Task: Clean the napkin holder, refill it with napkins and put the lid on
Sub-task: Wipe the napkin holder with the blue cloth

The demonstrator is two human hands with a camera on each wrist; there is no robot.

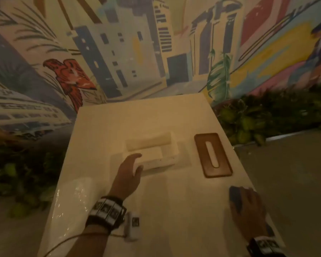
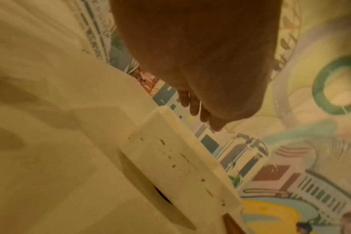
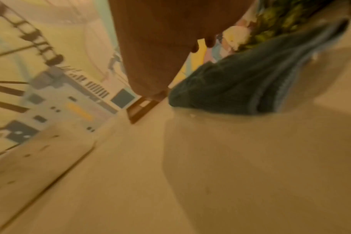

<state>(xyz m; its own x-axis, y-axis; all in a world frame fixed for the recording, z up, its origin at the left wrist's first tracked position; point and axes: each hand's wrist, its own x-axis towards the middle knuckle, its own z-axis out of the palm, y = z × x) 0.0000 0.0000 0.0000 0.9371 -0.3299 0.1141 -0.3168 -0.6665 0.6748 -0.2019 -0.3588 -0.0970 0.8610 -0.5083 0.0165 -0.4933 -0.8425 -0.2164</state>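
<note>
Our left hand (image 1: 130, 168) has its grip at the near left corner of the white rectangular stone napkin holder (image 1: 157, 154), thumb over the rim and fingers against the outer wall, while our right hand (image 1: 248, 206) lies with flat fingers pressed on a dark blue-grey cleaning cloth (image 1: 235, 198) at the near right edge. Going by size, the pale cream table (image 1: 174, 210) carries everything; the holder sits in its middle, well short of the painted mural wall (image 1: 119, 43) behind. A clear plastic-wrapped pack of white napkins (image 1: 72, 204) lies at the near left, beside our left forearm. The brown wooden lid with a long slot (image 1: 212, 154) lies flat just right of the holder, apart from it. Smallest are the brown specks (image 2: 173, 166) spattered along the holder's near wall, plain in the left wrist view. We judge the cleaning is the step in hand, with refilling and lidding not yet done. To do it well we should brace the holder firmly so it cannot slide, bring the cloth across, and wipe along the speckled wall and into the corners before any napkins go in.
</note>
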